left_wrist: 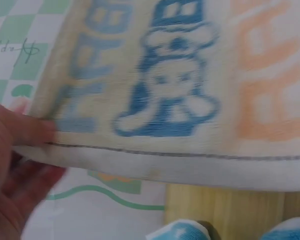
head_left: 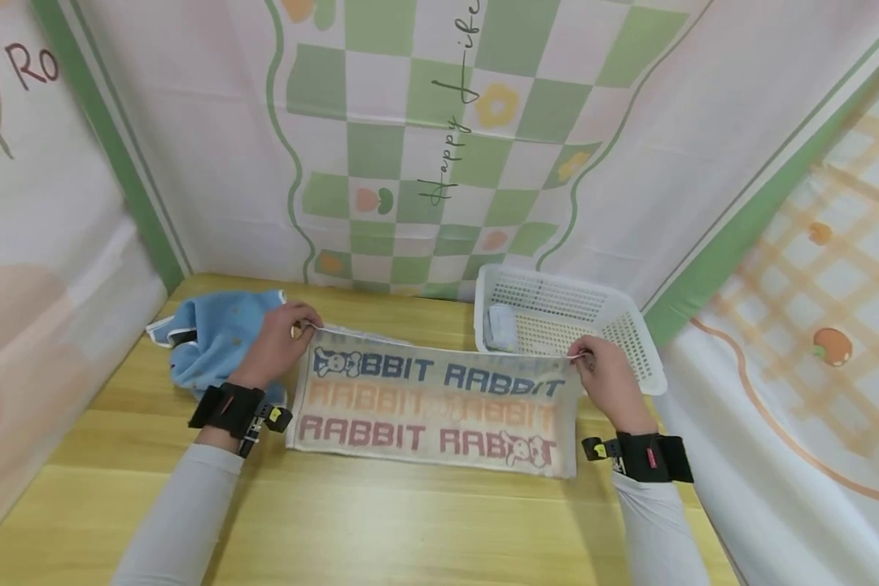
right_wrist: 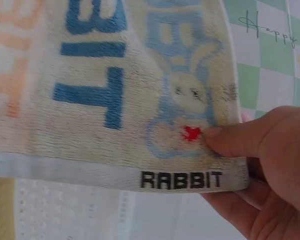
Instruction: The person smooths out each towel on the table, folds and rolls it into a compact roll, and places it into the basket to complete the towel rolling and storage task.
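A cream towel (head_left: 432,419) printed with rows of RABBIT lettering in blue, orange and dark red hangs spread between both hands above the table. My left hand (head_left: 278,342) pinches its upper left corner. At the opposite upper corner, my right hand (head_left: 608,378) pinches the edge between thumb and fingers. The left wrist view shows the left thumb on top of the towel (left_wrist: 180,95), near a blue rabbit figure. In the right wrist view, the right thumb presses beside a small red mark, close to a black RABBIT label on the towel's border (right_wrist: 65,172).
A crumpled blue cloth (head_left: 216,325) with white trim lies on the wooden table (head_left: 381,529), behind my left forearm. At the back right stands a white plastic basket (head_left: 645,346) with a rolled pale cloth (head_left: 501,327) inside. Printed fabric hangs behind and on both sides.
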Action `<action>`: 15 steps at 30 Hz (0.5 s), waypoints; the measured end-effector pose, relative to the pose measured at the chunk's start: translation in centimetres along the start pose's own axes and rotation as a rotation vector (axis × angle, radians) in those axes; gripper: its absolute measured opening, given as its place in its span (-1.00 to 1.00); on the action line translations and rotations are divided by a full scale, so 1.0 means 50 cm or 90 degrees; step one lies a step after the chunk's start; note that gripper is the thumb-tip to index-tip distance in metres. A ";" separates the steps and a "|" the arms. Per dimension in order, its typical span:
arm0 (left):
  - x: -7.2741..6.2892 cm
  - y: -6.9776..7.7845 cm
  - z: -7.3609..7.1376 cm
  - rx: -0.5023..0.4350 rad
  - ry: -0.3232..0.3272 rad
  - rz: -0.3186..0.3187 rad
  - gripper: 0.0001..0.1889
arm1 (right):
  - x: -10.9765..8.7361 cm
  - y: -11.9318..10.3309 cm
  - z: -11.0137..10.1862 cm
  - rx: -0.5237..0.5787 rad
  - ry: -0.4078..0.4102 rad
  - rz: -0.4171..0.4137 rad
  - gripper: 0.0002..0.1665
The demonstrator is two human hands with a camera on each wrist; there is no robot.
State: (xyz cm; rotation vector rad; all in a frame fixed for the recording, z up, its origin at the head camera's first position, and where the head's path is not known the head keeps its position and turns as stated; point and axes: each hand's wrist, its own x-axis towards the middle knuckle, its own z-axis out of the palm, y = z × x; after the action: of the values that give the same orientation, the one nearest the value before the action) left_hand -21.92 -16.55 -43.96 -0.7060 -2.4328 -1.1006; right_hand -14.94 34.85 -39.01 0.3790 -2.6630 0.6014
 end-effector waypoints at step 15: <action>-0.115 0.009 0.052 0.006 -0.192 -0.040 -0.77 | -0.126 0.045 0.098 0.056 -0.076 0.026 -0.77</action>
State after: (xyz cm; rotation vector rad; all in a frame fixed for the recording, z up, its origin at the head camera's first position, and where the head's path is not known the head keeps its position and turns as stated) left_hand -17.37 -15.93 -48.32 -0.8511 -2.7257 -1.0724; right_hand -11.58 35.68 -46.57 0.3972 -2.7697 0.7319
